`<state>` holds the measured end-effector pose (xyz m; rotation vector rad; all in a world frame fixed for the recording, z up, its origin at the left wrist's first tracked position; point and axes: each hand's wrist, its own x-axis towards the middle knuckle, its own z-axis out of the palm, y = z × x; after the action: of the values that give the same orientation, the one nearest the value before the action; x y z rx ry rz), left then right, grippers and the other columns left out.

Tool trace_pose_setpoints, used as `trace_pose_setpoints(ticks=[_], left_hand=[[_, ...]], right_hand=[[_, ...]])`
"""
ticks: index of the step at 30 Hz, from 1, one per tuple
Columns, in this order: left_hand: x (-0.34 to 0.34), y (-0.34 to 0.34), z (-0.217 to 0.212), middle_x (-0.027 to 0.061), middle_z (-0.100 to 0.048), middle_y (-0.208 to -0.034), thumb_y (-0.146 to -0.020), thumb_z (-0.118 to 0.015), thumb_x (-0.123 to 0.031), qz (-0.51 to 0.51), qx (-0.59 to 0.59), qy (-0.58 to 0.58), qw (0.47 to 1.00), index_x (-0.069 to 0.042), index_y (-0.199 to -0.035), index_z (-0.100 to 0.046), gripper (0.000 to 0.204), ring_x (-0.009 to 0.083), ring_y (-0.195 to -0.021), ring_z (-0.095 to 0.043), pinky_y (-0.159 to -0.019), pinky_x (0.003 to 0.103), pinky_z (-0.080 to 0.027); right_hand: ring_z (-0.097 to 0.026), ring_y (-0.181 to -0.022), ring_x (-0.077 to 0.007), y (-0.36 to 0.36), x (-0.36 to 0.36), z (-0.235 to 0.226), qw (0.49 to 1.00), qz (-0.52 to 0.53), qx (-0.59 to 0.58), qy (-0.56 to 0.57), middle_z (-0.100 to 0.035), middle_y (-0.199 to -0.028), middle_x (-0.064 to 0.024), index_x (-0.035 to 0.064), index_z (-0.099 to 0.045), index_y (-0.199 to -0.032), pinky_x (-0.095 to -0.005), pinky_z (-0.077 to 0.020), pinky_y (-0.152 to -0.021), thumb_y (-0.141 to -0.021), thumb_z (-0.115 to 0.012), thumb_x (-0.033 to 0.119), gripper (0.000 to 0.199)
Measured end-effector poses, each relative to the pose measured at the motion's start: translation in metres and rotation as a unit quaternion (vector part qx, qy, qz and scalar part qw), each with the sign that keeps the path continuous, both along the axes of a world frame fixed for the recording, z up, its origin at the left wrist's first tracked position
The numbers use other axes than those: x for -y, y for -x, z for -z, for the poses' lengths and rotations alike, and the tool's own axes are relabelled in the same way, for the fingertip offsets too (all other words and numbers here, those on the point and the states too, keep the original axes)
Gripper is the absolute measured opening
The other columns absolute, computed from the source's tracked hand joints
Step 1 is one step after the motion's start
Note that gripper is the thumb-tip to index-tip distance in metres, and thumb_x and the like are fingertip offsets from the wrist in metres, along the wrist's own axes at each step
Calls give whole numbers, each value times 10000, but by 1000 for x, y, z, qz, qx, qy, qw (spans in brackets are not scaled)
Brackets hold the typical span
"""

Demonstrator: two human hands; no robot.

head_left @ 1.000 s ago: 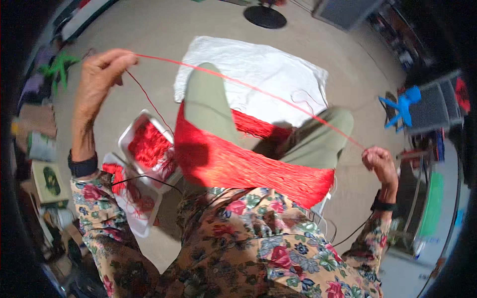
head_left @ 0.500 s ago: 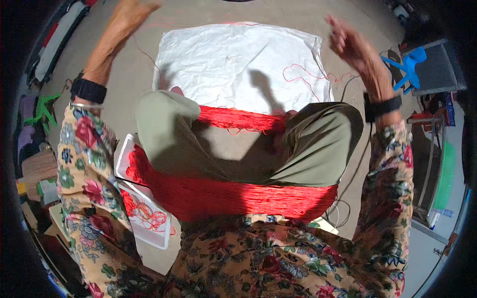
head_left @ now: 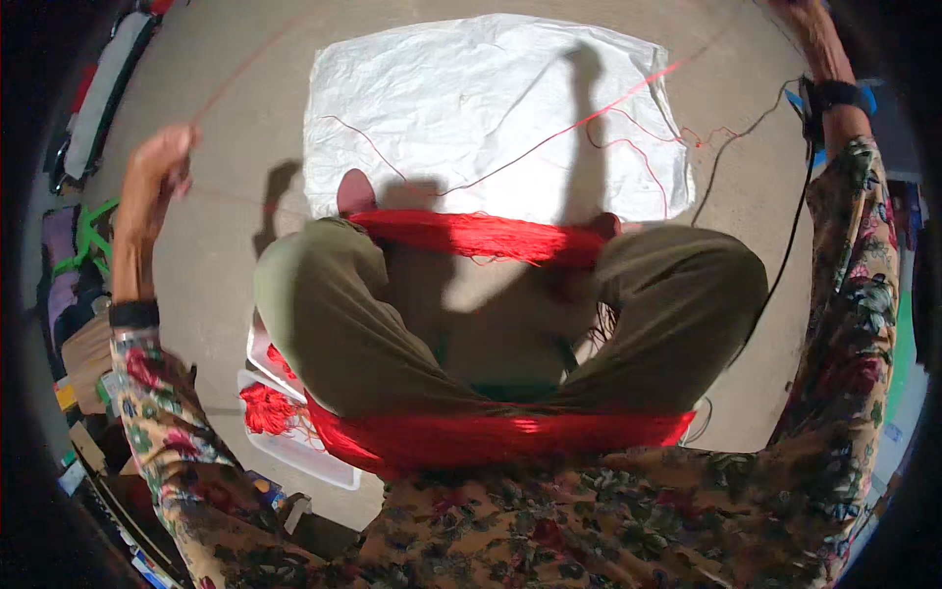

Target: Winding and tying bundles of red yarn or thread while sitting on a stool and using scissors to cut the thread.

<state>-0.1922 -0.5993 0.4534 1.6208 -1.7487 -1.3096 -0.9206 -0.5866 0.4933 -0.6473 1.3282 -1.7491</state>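
My left hand (head_left: 165, 157) is raised at the far left, fingers closed on a thin red thread (head_left: 245, 71) that slants up past the top edge. My right hand (head_left: 807, 12) is high at the upper right, its fingers mostly cut off by the frame. Another red thread (head_left: 549, 137) runs from the far skein up toward that hand. A thick skein of red thread spans my bent legs, as a far band (head_left: 481, 236) near my feet and a near band (head_left: 510, 434) across my lap.
A white sheet (head_left: 442, 88) lies on the floor beyond my feet, loose red thread (head_left: 643, 157) across it. White trays (head_left: 309, 461) at my left hold red thread bundles (head_left: 267, 407). A black cable (head_left: 800, 231) runs at the right; a green stand (head_left: 93, 236) is far left.
Both hands have spread apart: the left has moved down and outward, the right up and outward. The thread now stretches taut across the white sheet.
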Motion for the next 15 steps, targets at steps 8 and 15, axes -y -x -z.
trace_pose_setpoints(ticks=[8, 15], left_hand=[[-71, -175, 24, -66, -376, -487, -874, -609, -365, -110, 215, 18, 970, -57, -872, -643, 310, 58, -375, -330, -374, 220, -258], [-112, 24, -90, -63, -296, -454, -967, -477, -222, -125, -192, 12, 973, -17, -1009, -575, 231, 35, -329, -230, -352, 213, -190]], right_hand=[[-606, -788, -207, 16, -17, 210, 847, -277, -408, -198, -585, -1006, -95, 18, -574, -1109, -246, -512, -747, -881, -512, 157, 274], [-574, -649, -161, -320, -46, 79, 796, -500, -341, -15, -651, -734, -77, 21, -677, -793, -323, -467, -619, -844, -581, 382, 377]])
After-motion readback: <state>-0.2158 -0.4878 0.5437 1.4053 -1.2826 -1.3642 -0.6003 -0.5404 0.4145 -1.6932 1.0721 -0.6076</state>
